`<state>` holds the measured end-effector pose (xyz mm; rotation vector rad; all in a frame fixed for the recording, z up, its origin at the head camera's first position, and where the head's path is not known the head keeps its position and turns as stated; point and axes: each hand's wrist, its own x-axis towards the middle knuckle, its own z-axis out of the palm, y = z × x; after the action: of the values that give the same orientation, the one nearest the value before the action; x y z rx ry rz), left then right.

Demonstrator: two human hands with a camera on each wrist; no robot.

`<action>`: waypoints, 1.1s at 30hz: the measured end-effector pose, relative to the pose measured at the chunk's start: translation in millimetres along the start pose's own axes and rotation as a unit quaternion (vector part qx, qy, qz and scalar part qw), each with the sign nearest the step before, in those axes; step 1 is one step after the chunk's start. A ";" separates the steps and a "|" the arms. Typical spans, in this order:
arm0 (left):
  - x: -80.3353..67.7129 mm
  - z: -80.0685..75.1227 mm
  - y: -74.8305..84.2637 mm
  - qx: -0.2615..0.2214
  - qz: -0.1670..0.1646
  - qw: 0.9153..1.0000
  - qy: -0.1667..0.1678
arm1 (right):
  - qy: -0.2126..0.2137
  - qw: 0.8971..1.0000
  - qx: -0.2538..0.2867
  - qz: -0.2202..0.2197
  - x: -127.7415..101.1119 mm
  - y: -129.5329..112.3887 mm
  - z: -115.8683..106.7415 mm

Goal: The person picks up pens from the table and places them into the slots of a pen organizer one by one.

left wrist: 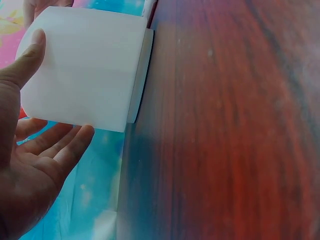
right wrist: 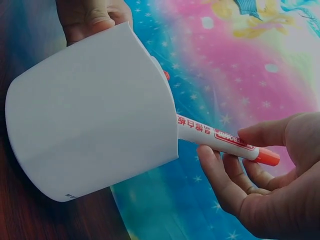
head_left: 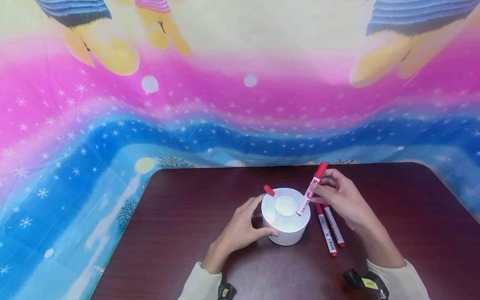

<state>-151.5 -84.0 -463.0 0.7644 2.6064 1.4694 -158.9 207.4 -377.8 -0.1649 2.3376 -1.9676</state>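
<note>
**A:** Two red markers (head_left: 330, 231) lie flat on the dark wooden table (head_left: 412, 216), just to the right of the white holder (head_left: 286, 216) and close to its base. They lie side by side, nearly parallel to each other.

**B:** And nearer the person than the holder?

**A:** Only the cream sleeves and the two forearms. The left hand (head_left: 240, 229) comes up to the holder from its near left side. The thumb lies along the lower front wall and the fingers curve round the left side. In the left wrist view the thumb tip touches the white wall, while the fingers (left wrist: 60, 150) look loosely spread below it, so it is a light, open cupping rather than a tight clasp.

**B:** The right hand?

**A:** The right hand (head_left: 343, 200) sits just right of the holder, above the two lying markers. It pinches a red-capped marker (head_left: 311, 189) between thumb and fingers, high on the barrel near the cap. The marker is tilted, cap up and to the right, lower end inside the holder's right compartment.

**B:** Anything else in the holder?

**A:** One more marker (head_left: 269, 190), its red cap poking out at the far left rim. The holder has a round centre well.

**B:** Beyond it?

**A:** A bright cartoon cloth (head_left: 112, 137) hangs past the table's far edge.
</note>
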 end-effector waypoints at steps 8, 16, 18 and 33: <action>0.2 0.4 -0.2 -0.004 0.003 1.000 0.001 | -0.006 1.000 -0.002 -0.003 -0.1 1.1 -0.5; 0.7 0.5 -0.6 0.000 0.007 1.000 0.004 | -0.010 1.000 -0.015 -0.008 -0.6 1.3 0.9; 0.7 0.6 -0.9 0.001 0.007 1.000 0.004 | -0.011 1.000 -0.021 -0.006 -0.5 1.6 1.5; 0.5 0.6 -0.9 0.001 0.005 1.000 0.004 | -0.016 0.999 -0.048 0.003 0.5 4.0 4.8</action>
<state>-152.1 -83.7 -463.9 0.7753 2.6134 1.4755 -158.9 203.3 -382.6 -0.1924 2.4117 -1.8364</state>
